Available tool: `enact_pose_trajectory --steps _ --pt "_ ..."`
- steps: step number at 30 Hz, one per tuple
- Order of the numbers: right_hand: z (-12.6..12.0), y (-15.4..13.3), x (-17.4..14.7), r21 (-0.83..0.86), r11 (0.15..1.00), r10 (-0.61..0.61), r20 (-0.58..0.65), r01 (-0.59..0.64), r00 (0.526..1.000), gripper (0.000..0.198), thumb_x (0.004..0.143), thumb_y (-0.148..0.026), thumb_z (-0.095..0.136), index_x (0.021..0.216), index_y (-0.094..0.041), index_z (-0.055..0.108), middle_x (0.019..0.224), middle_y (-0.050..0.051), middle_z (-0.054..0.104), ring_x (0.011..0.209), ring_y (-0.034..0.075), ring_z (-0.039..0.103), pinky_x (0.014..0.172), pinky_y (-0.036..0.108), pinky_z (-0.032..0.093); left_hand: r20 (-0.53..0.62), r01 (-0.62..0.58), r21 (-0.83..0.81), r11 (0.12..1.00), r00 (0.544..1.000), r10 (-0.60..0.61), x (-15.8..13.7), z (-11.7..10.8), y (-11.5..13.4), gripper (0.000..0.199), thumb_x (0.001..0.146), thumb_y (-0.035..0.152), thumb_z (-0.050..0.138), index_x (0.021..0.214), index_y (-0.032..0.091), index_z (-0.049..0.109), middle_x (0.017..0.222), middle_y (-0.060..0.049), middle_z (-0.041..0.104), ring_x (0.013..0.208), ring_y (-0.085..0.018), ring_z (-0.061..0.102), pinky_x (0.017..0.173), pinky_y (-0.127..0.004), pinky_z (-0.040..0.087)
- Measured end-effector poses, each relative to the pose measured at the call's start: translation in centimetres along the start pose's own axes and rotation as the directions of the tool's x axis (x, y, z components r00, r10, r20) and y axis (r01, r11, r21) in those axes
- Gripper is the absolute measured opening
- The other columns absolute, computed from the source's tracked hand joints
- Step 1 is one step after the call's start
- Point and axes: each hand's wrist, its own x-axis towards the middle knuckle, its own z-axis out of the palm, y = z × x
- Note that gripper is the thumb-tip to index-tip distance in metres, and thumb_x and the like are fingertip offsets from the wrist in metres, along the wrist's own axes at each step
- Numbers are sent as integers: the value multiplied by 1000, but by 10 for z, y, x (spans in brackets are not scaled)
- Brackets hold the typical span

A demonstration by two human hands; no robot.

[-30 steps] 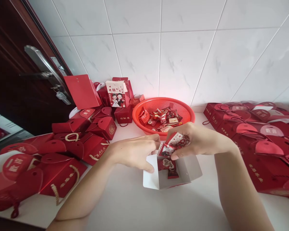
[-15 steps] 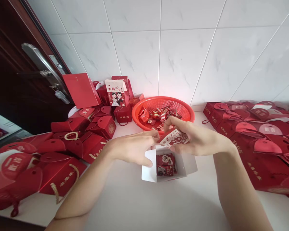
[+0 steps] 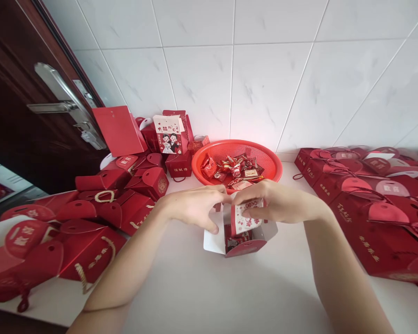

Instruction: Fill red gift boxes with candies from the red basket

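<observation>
An open gift box [image 3: 245, 249], white inside with red printed card outside, stands on the white counter [image 3: 209, 292] in front of me. Its left flap lies between the thumb and fingers of my left hand [image 3: 193, 206], which steadies the box. My right hand [image 3: 282, 199] pinches a small red-and-white printed packet [image 3: 248, 223] by its upper part. The packet is tilted and partly inside the box opening. Beneath it, dark red wrapped sweets [image 3: 238, 239] show at the bottom of the box. Some right fingers are hidden behind the packet.
Behind my hands sits a red plastic basket [image 3: 237, 144] holding several wrapped candies [image 3: 235, 170]. Folded red gift boxes [image 3: 87, 250] crowd the left, with a cartoon-couple box [image 3: 169, 137] farther back. Rows of red boxes [image 3: 355, 218] fill the right. A tiled wall [image 3: 257, 83] rises behind.
My right hand has lowered the packet from above the box's far edge into its opening, turning it more upright. The box's near flap has risen. My left hand stays at the left flap.
</observation>
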Motion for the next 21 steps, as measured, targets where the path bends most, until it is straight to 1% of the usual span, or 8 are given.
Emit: enact_pose_trajectory --steps 2,3,6,10,14,17,19,21 --pt "9 -1 6 -86 992 97 83 -90 992 24 87 -7 55 100 -18 72 83 1 68 65 12 56 56 24 37 9 -38 -37 999 999 39 1 0 -2 44 71 33 73 113 23 63 111 -3 56 97 -20 59 74 -25 43" --pt "13 -2 9 -136 980 157 98 -143 983 28 86 -6 54 103 -18 72 84 2 68 64 13 56 55 25 36 8 -43 -40 998 999 44 2 0 -3 42 71 33 73 111 22 63 110 -3 56 97 -21 58 74 -25 42" --pt "26 -5 16 -271 929 278 66 -251 958 40 84 -3 51 115 -20 70 93 5 70 66 14 57 53 26 32 2 -21 -42 999 1000 21 2 1 -5 44 70 33 74 110 22 61 109 -3 54 98 -21 57 74 -25 42" --pt "29 -11 14 -335 904 288 17 -266 958 47 81 1 48 117 -22 69 94 6 70 70 16 59 56 26 33 -3 -1 -51 999 1000 1 2 1 -5 47 70 33 74 114 23 60 109 -2 54 98 -21 56 75 -25 42" --pt "23 -18 7 -326 900 305 -6 -290 952 35 85 -2 47 102 -20 72 81 4 67 64 14 55 55 26 32 -4 -27 -95 995 1000 27 1 2 -5 51 71 33 75 119 25 60 110 -2 53 100 -20 56 77 -25 42" --pt "24 -18 8 -323 896 361 126 -306 924 29 85 -3 45 81 -19 69 69 1 60 54 11 45 50 26 27 2 -21 -92 996 1000 22 0 2 -5 65 72 34 75 133 28 55 112 -2 52 99 -21 56 76 -26 42" --pt "29 -13 13 -296 902 393 266 -313 880 27 83 -4 45 68 -18 62 63 -1 55 50 10 40 48 26 25 11 -1 -78 997 1000 2 0 3 -5 73 72 35 74 140 29 50 114 -3 52 99 -21 56 74 -26 42" --pt "36 -6 21 -267 909 403 371 -320 837 25 82 -6 46 62 -18 55 62 -2 53 51 10 39 47 25 26 18 15 -70 997 1000 -14 0 3 -5 76 73 35 74 144 31 48 116 -3 52 99 -21 56 72 -25 42"
